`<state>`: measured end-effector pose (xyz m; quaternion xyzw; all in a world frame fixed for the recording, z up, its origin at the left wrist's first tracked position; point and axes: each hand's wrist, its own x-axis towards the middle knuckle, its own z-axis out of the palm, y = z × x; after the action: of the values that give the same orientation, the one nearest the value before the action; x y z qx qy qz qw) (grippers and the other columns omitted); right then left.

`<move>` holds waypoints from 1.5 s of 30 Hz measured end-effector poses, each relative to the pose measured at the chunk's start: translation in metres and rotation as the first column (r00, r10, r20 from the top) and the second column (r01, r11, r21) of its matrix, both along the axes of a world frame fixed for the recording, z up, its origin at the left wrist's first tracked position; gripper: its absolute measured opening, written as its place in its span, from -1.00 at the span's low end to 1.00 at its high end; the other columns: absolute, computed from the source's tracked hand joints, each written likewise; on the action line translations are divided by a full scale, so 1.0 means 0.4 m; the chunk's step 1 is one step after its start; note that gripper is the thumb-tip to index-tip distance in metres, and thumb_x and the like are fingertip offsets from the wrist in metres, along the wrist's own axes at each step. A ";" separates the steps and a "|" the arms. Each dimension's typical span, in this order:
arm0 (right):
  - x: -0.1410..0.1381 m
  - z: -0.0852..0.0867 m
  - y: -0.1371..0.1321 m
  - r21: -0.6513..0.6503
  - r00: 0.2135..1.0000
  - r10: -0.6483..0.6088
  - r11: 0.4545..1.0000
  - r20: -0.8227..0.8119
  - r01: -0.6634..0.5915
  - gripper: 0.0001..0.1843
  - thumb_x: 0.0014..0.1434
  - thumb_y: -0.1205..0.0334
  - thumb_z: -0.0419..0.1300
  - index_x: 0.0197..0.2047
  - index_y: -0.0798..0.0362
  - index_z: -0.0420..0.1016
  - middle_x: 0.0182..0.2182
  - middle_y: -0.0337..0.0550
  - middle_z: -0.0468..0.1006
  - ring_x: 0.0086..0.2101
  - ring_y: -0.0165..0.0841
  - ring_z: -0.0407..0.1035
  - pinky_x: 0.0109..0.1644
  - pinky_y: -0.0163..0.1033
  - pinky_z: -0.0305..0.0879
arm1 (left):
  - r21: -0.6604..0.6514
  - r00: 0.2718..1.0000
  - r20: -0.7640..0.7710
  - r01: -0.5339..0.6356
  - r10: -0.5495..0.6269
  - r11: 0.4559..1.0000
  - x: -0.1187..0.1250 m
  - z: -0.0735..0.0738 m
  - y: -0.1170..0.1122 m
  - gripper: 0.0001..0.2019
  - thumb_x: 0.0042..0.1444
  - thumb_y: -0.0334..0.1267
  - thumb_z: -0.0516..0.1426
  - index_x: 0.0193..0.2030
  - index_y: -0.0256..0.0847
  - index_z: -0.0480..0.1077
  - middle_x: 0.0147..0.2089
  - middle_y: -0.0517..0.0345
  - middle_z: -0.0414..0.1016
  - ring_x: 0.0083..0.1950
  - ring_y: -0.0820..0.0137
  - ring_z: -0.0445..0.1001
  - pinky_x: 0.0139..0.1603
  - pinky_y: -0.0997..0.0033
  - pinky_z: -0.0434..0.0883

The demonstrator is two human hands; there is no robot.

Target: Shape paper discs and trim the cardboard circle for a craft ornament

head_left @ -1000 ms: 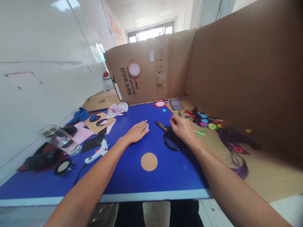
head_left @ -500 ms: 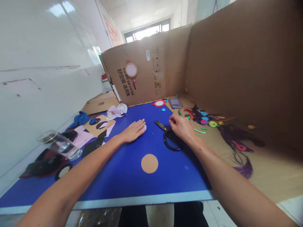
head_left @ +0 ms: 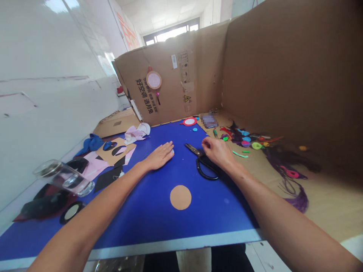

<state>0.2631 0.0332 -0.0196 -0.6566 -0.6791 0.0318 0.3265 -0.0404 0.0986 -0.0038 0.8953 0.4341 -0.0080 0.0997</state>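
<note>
My left hand (head_left: pixel 159 155) lies flat and open on the blue sheet (head_left: pixel 147 211), fingers stretched forward over a small white scrap. My right hand (head_left: pixel 217 151) hovers just over the black-handled scissors (head_left: pixel 202 164), fingers curled in a pinch near the blades; what it pinches, if anything, is too small to see. A tan cardboard disc (head_left: pixel 180 197) lies on the blue sheet between my forearms, nearer to me.
Cardboard walls (head_left: pixel 283 75) close off the back and right. Coloured foam bits and purple strands (head_left: pixel 255 145) lie on the right. On the left sit a tipped glass (head_left: pixel 64 177), black and pink paper (head_left: pixel 99 166), a cut cardboard piece (head_left: pixel 115 148) and a black-rimmed round piece (head_left: pixel 71 211).
The view has swung slightly, shifting things left and down. Both hands stay where they were, the left one flat, the right one over the scissors.
</note>
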 end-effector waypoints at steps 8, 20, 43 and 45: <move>-0.002 -0.012 0.004 -0.011 1.000 0.000 1.000 0.016 0.000 -0.77 0.35 0.20 0.14 -0.07 -0.09 0.63 -0.20 -0.12 0.70 -0.22 -0.22 0.52 -0.29 -0.25 0.15 | -0.028 0.989 0.029 -0.141 0.142 0.990 0.031 -0.040 0.008 -0.15 0.38 0.33 -0.30 0.62 -0.17 -0.09 0.65 -0.01 -0.28 0.65 0.15 -0.24 0.59 0.01 -0.17; -0.005 -0.010 0.003 -0.036 1.000 0.006 0.999 0.028 -0.005 -0.77 0.34 0.19 0.13 -0.08 -0.07 0.63 -0.19 -0.10 0.70 -0.22 -0.22 0.51 -0.31 -0.24 0.12 | -0.064 1.000 0.015 -0.026 0.027 0.998 0.016 -0.048 -0.014 -0.18 0.39 0.30 -0.33 0.61 -0.15 -0.06 0.65 0.11 -0.29 0.65 0.25 -0.29 0.61 0.12 -0.24; 0.004 -0.012 0.006 -0.059 0.999 0.009 0.998 0.033 -0.007 -0.76 0.33 0.18 0.12 -0.12 -0.05 0.63 -0.24 -0.07 0.68 -0.27 -0.23 0.48 -0.28 -0.24 0.15 | 0.015 0.999 0.044 0.015 -0.015 1.000 0.010 -0.015 -0.009 -0.22 0.42 0.26 -0.33 0.62 -0.13 -0.11 0.66 0.13 -0.33 0.65 0.29 -0.32 0.61 0.15 -0.27; 0.004 -0.010 0.005 -0.061 0.999 0.006 0.998 0.038 -0.004 -0.76 0.33 0.18 0.12 -0.12 -0.05 0.63 -0.25 -0.06 0.68 -0.28 -0.23 0.47 -0.29 -0.24 0.14 | -0.019 1.000 0.003 -0.012 0.012 1.000 0.015 -0.029 -0.011 -0.19 0.40 0.29 -0.30 0.61 -0.15 -0.07 0.66 0.09 -0.28 0.65 0.26 -0.29 0.61 0.13 -0.25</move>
<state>0.2646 0.0353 -0.0236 -0.6650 -0.6857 0.0405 0.2933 -0.0345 0.0943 -0.0155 0.8918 0.4390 -0.0101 0.1087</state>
